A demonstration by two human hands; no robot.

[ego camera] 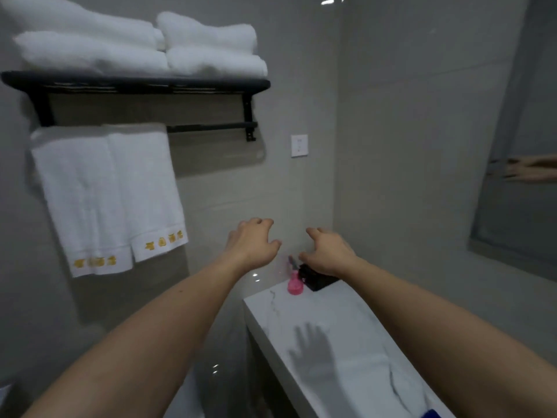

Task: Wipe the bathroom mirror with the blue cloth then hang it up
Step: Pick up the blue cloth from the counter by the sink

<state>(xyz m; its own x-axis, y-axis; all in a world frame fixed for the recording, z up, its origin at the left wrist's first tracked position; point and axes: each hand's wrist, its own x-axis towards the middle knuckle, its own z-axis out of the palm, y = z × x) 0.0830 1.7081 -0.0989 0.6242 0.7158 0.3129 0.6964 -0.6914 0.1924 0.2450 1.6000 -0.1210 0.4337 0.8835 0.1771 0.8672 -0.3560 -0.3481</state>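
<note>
Towels (102,200), white with gold lettering, hang from the bar of a black rack (135,82) at the far left, with more folded white towels (135,43) stacked on top. Toward the centre, the left hand (253,239) reaches forward with fingers loosely curled, holding nothing. Just beside it, the right hand (328,251) does the same above a pink bottle (294,283) and a black box (316,279) on the white surface (346,342). A corner of the blue cloth (434,414) shows at the bottom edge. The mirror (521,146) stands at the far right.
</note>
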